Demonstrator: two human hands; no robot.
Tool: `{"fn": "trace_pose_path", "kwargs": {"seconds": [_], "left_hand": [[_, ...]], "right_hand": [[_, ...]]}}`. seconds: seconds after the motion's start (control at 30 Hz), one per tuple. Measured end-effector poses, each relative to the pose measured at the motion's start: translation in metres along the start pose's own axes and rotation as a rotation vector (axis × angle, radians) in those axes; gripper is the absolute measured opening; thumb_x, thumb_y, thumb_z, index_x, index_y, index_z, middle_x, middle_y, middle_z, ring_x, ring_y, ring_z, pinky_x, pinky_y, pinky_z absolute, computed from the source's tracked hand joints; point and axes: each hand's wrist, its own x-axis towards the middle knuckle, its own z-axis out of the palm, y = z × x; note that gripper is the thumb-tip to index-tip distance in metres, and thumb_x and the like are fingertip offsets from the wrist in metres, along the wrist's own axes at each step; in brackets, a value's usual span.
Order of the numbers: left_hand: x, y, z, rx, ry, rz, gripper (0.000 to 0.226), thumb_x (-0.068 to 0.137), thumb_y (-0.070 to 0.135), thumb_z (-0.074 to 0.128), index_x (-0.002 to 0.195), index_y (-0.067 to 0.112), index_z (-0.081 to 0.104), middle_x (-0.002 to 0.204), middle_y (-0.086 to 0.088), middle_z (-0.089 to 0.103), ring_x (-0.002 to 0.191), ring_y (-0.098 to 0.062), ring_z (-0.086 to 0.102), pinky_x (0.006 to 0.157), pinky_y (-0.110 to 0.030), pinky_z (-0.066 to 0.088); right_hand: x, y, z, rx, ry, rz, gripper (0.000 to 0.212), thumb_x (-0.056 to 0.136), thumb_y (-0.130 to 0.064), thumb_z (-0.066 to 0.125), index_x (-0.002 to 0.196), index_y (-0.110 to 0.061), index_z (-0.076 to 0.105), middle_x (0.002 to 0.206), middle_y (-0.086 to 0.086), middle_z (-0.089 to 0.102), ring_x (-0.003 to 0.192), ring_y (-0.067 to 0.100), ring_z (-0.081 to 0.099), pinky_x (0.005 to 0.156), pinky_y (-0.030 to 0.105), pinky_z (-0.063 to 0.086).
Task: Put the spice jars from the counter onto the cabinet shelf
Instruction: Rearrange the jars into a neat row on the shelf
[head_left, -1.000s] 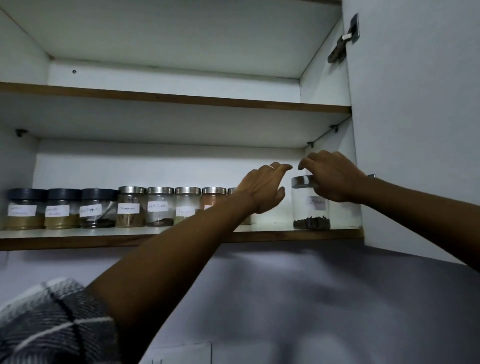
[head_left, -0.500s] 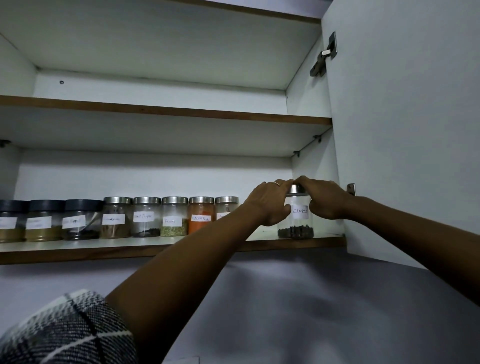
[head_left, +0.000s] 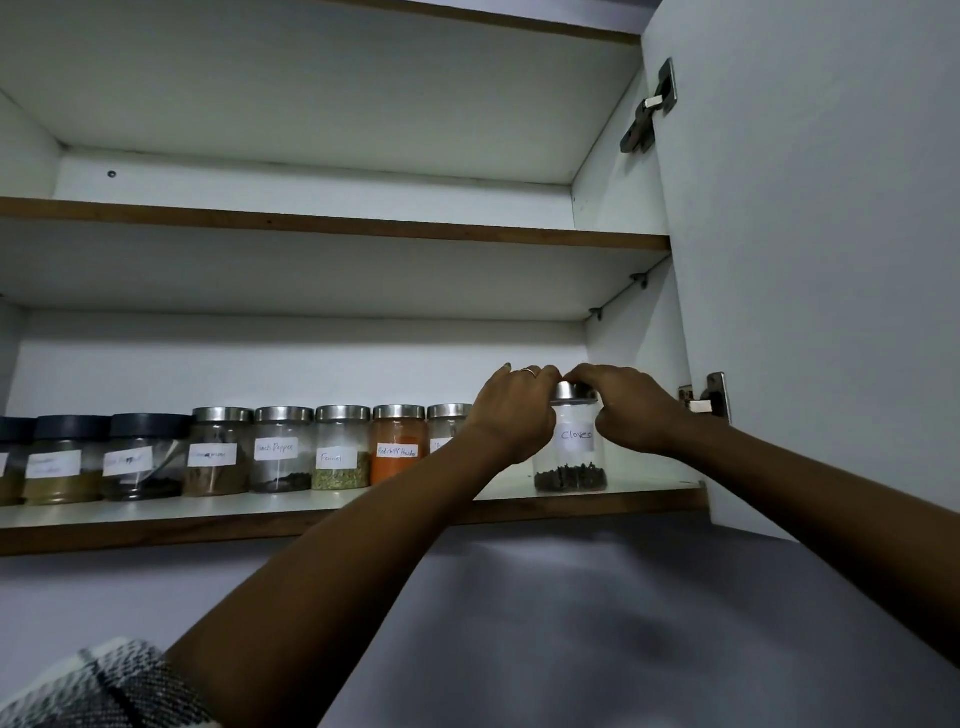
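Both hands have closed in on the cloves jar (head_left: 570, 449) since a moment ago, and now the left hand (head_left: 511, 410) and the right hand (head_left: 626, 408) curl round its silver lid while it stands on the cabinet shelf (head_left: 260, 512), at the right end. Eight other spice jars (head_left: 280, 449) already stand in a row to its left, so most of the job looks done; the counter is out of sight. Nearby, the open cabinet door (head_left: 831, 260) hangs just right of the jar, and the nearest jar sits close behind the left hand.

Lower shelf (head_left: 363, 506) — labelled spice jars (head_left: 340, 447) in a row.
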Motion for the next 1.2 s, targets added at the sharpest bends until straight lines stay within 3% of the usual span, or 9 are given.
{"fn": "trace_pose_path", "kwargs": {"seconds": [0.17,0.33,0.67,0.83,0.93,1.2], "left_hand": [[0.001,-0.018,0.012,-0.055,-0.065,-0.059,0.048,0.082,-0.004,0.043,0.128,0.007,0.044,0.119,-0.016,0.060,0.109,-0.031,0.052,0.106,-0.036,0.028],[0.010,-0.043,0.028,-0.079,-0.202,-0.064,0.056,0.078,-0.006,0.045,0.132,0.008,0.038,0.124,-0.014,0.057,0.121,-0.027,0.049,0.118,-0.038,0.006],[0.022,-0.084,0.062,-0.027,-0.335,-0.104,0.066,0.079,-0.006,0.052,0.137,0.015,0.028,0.120,-0.010,0.061,0.124,-0.024,0.049,0.117,-0.045,-0.005],[0.035,-0.092,0.078,0.137,-0.441,-0.127,0.070,0.085,0.003,0.056,0.143,0.015,0.019,0.144,-0.012,0.043,0.144,-0.022,0.022,0.116,-0.050,-0.009],[0.044,-0.093,0.078,0.273,-0.489,-0.126,0.074,0.086,0.001,0.053,0.147,0.013,0.014,0.152,-0.014,0.031,0.148,-0.022,0.005,0.114,-0.053,-0.013],[0.050,-0.097,0.089,0.463,-0.571,-0.144,0.082,0.087,0.003,0.052,0.150,0.011,0.000,0.158,-0.014,0.016,0.148,-0.021,-0.009,0.114,-0.052,-0.016]], "right_hand": [[0.014,-0.003,0.018,0.023,-0.008,0.002,0.061,0.075,0.010,0.049,0.130,-0.015,0.051,0.121,0.009,0.061,0.108,0.027,0.056,0.094,0.042,0.046],[0.032,-0.004,0.041,0.014,-0.052,0.014,0.064,0.077,0.009,0.048,0.136,-0.015,0.046,0.126,0.010,0.058,0.114,0.028,0.053,0.094,0.038,0.045],[0.068,-0.004,0.078,-0.063,-0.154,0.045,0.067,0.084,0.006,0.046,0.145,-0.015,0.030,0.141,0.012,0.046,0.129,0.031,0.043,0.103,0.040,0.040],[0.085,0.000,0.097,-0.099,-0.176,0.065,0.063,0.086,0.000,0.048,0.144,-0.017,0.032,0.141,0.011,0.045,0.128,0.031,0.043,0.103,0.043,0.041],[0.094,0.000,0.106,-0.103,-0.170,0.073,0.056,0.085,0.001,0.048,0.137,-0.019,0.041,0.130,0.011,0.053,0.116,0.030,0.051,0.094,0.040,0.047],[0.107,0.000,0.126,-0.156,-0.198,0.076,0.054,0.088,-0.003,0.049,0.138,-0.016,0.037,0.129,0.011,0.049,0.115,0.031,0.051,0.094,0.041,0.047]]}}
